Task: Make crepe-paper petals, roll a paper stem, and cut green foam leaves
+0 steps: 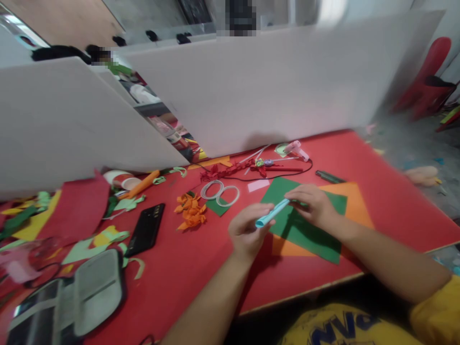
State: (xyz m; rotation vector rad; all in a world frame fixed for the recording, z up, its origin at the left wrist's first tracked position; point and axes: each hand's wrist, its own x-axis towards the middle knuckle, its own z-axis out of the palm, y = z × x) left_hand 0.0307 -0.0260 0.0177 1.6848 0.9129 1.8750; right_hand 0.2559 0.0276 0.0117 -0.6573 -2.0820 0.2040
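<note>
Presently, item one: a light-blue rolled tube (272,214), apparently paper, held aslant in the air by the near-left edge of the green paper sheet (319,247).

Item two: my left hand (247,230), its grip pinching the tube's nearer end between thumb and fingers, with the round opening showing. I judge that this hold carries the weight and keeps the roll from springing loose.

Item three: my right hand (311,203), its grip pinching the farther end with the fingertips; probably it steadies the tube and guards its slant without crushing it.

Item four: the green paper sheet, overlapping an orange paper sheet (361,208), both flat on the red table (201,273) under my hands, within easy reach.

Item five: a dark pen-like tool (329,177) beyond the sheets, on the right-hand side; too blurred for me to name closer.

Item six: a pink glue gun (301,151) near the partition (269,96), perhaps set back to keep its nozzle and cord off the papers.

Item seven: two pale rings, overlapping, beside orange paper flowers (193,218); grouped, I suppose, so that small pieces stay together.

Item eight: a black phone (146,230) and an open zip case (98,292), on the left among paper scraps.
</note>
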